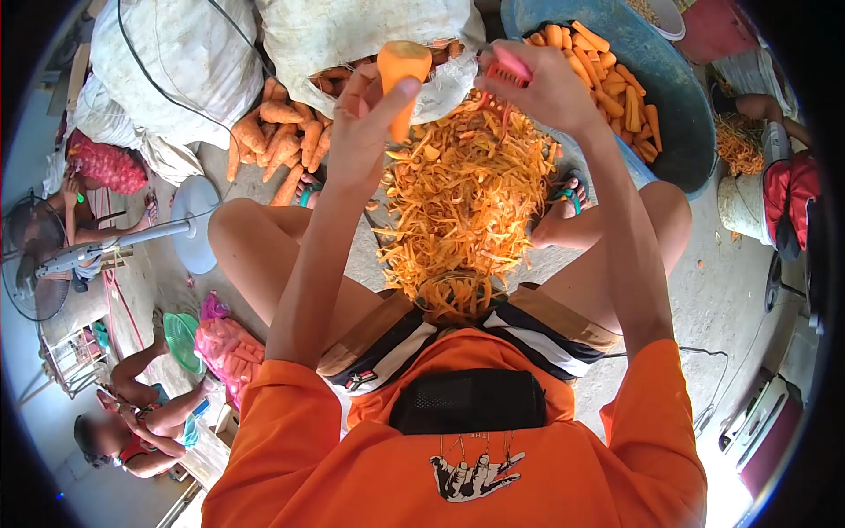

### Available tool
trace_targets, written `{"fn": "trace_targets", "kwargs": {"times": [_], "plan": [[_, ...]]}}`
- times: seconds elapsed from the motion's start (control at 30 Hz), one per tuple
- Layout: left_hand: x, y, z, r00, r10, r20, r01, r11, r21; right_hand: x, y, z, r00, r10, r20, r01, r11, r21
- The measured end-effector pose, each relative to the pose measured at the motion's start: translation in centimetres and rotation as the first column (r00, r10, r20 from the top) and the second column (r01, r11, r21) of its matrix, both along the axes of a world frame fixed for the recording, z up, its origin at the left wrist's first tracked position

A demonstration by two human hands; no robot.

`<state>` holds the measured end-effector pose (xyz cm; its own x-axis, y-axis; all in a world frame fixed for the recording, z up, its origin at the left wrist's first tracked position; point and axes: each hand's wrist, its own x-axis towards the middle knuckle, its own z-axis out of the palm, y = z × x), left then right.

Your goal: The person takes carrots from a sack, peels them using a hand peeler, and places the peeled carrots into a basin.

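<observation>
My left hand (374,110) is closed around a thick carrot (403,66), its cut-looking wide end up and its lower part smooth and bright orange. To the right of it, my right hand (550,84) grips a pink-red peeler (509,69); its blade is hard to make out. Both hands are raised over a large heap of carrot peelings (466,202) that lies between my legs. Behind the hands, an open white sack (361,31) has unpeeled carrots in its mouth.
Peeled carrots (629,97) lie in a blue tub (691,132) at the upper right. Unpeeled carrots (282,132) are piled on the floor at left. A standing fan (40,255), a green basket (182,341) and a seated person (145,414) are farther left. Another person's arm (761,107) shows at right.
</observation>
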<state>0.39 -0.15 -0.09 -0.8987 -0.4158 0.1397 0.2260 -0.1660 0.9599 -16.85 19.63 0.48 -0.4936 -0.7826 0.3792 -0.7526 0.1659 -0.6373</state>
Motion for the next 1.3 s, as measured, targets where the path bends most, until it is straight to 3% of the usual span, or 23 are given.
{"fn": "trace_targets", "kwargs": {"times": [0.07, 0.13, 0.2, 0.27, 0.37, 0.63, 0.73, 0.8, 0.87, 0.9, 0.97, 1.03, 1.1, 1.13, 1.2, 1.3], "plan": [[0.1, 0.4, 0.5, 0.992, -0.062, 0.108, 0.021, 0.937, 0.348, 1.1, -0.6, 0.4, 0.999, 0.034, 0.009, -0.035, 0.998, 0.052], [-0.3, 0.5, 0.5, 0.977, -0.119, 0.178, 0.063, 0.955, 0.291, 2.0, -1.1, 0.5, 0.994, 0.105, -0.024, -0.102, 0.99, 0.1], [-0.5, 0.6, -0.3, 0.974, -0.187, 0.128, 0.178, 0.981, 0.073, 2.5, -1.4, 0.2, 0.994, 0.106, -0.024, -0.102, 0.984, 0.146], [-0.6, 0.8, -0.7, 0.98, -0.162, 0.119, 0.156, 0.986, 0.058, 2.7, -1.7, -0.6, 0.99, 0.123, -0.072, -0.12, 0.992, 0.047], [-0.8, 0.7, -0.8, 0.985, -0.14, 0.096, 0.136, 0.99, 0.043, 2.9, -1.6, 0.5, 0.992, 0.129, 0.007, -0.129, 0.989, 0.067], [-0.8, 1.3, -1.6, 0.992, -0.09, 0.09, 0.1, 0.988, -0.119, 3.5, -1.8, -0.1, 0.991, 0.109, -0.081, -0.107, 0.994, 0.034], [-0.7, 1.2, -1.6, 0.991, -0.105, 0.082, 0.114, 0.987, -0.117, 3.6, -2.1, -0.6, 0.995, 0.083, -0.049, -0.082, 0.996, 0.016], [-0.3, 0.9, -1.3, 0.967, -0.226, 0.114, 0.236, 0.969, -0.075, 3.4, -2.1, -1.3, 0.998, 0.063, -0.032, -0.064, 0.998, -0.021], [0.8, 1.0, -0.9, 0.963, -0.251, 0.103, 0.264, 0.953, -0.146, 2.4, -1.9, -2.1, 0.993, -0.045, 0.111, 0.03, 0.991, 0.133], [1.1, 1.2, -0.5, 0.955, -0.282, 0.094, 0.296, 0.93, -0.219, 0.6, -1.5, -3.7, 0.993, -0.047, 0.11, 0.032, 0.991, 0.13], [1.1, 1.3, 0.2, 0.929, -0.359, 0.093, 0.371, 0.912, -0.176, -3.3, -0.1, -7.5, 0.979, -0.191, -0.073, 0.204, 0.89, 0.407], [1.1, 1.0, -0.1, 0.91, -0.405, 0.084, 0.413, 0.904, -0.11, -3.1, 0.7, -6.0, 0.977, -0.214, 0.0, 0.199, 0.91, 0.363], [0.5, -0.1, -0.5, 0.928, -0.303, 0.216, 0.339, 0.928, -0.153, -1.8, 0.6, -2.8, 0.97, -0.236, -0.059, 0.243, 0.924, 0.296], [0.5, -0.2, -0.3, 0.932, -0.294, 0.212, 0.329, 0.932, -0.156, -0.9, 0.3, -2.0, 0.972, -0.227, -0.063, 0.235, 0.927, 0.294], [0.2, -0.1, -0.2, 0.937, -0.206, 0.282, 0.266, 0.944, -0.193, 1.0, 0.1, -0.9, 0.997, -0.001, -0.072, 0.012, 0.988, 0.153], [-0.1, -0.3, -0.7, 0.926, -0.21, 0.313, 0.278, 0.941, -0.191, 3.1, -0.7, 0.6, 0.994, 0.069, -0.08, -0.052, 0.979, 0.197]]}}
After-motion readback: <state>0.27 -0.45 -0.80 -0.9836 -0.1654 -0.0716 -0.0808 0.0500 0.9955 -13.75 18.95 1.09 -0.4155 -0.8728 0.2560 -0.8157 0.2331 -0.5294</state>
